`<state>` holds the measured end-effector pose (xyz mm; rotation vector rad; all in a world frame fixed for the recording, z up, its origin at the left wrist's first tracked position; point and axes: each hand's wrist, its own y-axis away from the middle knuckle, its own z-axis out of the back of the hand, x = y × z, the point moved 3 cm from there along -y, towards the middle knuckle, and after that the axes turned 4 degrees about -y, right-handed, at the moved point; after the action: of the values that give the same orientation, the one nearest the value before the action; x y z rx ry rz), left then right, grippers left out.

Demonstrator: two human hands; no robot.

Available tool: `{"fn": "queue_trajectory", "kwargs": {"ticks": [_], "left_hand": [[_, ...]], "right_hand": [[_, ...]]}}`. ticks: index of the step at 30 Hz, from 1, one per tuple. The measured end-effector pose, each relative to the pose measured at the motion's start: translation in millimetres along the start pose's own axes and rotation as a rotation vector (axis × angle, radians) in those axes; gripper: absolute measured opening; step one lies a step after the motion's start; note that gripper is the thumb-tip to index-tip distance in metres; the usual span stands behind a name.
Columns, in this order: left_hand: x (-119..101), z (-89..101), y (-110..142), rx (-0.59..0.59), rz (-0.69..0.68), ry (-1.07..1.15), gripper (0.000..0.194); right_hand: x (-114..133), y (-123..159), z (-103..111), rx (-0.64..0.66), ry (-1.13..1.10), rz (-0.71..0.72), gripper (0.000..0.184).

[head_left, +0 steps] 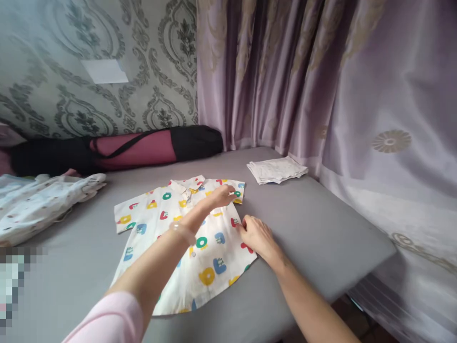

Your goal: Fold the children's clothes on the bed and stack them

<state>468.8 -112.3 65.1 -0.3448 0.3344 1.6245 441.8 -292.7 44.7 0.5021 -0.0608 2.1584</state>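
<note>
A white short-sleeved shirt (pixel 210 259) printed with colourful letter shapes lies spread on the grey surface, collar away from me. Across it reaches my left arm, with a pale bangle (pixel 182 233) at the wrist. My left hand (pixel 224 195) is closed in a pinch on the shirt by the right-hand sleeve; its fingertips are partly hidden. Lower down, my right hand (pixel 257 234) pinches the shirt's right side edge between thumb and curled fingers. My left forearm covers part of the shirt's front and buttons.
The grey bed-like surface (pixel 314 228) ends at an edge on the right, beside purple curtains (pixel 264 71). Folded white cloth (pixel 276 170) lies at the back right. Spotted white clothing (pixel 39 205) is piled on the left. A black and maroon long bag (pixel 139 150) rests along the wall.
</note>
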Motion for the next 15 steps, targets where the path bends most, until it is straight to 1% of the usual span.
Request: {"fn": "queue_trajectory", "kwargs": {"ticks": [2,4,6,8,9,11,13,15], "left_hand": [[-10,-13.0,-24,-0.013,0.06,-0.06,0.032],[-17,-22.8,-42,-0.033,0.135,-0.123,0.041],[-24,-29.7,-53,-0.05,0.189,-0.18,0.05],[-29,-34.9,-62,-0.057,0.21,-0.231,0.054],[-31,-37.1,-65,-0.057,0.215,-0.254,0.053],[-35,-41.7,-71,-0.049,0.216,-0.291,0.044],[-37,-46.1,-77,-0.027,0.196,-0.313,0.034],[-38,-49.2,-81,-0.004,0.163,-0.316,0.028]], "right_hand": [[-1,3,0,-0.02,-0.026,0.02,0.023],[-1,5,2,-0.018,-0.054,0.026,0.022],[1,9,3,0.007,-0.073,0.038,0.02],[4,14,4,0.041,-0.074,0.055,0.017],[5,16,4,0.06,-0.071,0.063,0.016],[7,20,4,0.101,-0.065,0.075,0.014],[7,24,3,0.141,-0.07,0.095,0.014],[8,27,4,0.166,-0.086,0.129,0.013]]}}
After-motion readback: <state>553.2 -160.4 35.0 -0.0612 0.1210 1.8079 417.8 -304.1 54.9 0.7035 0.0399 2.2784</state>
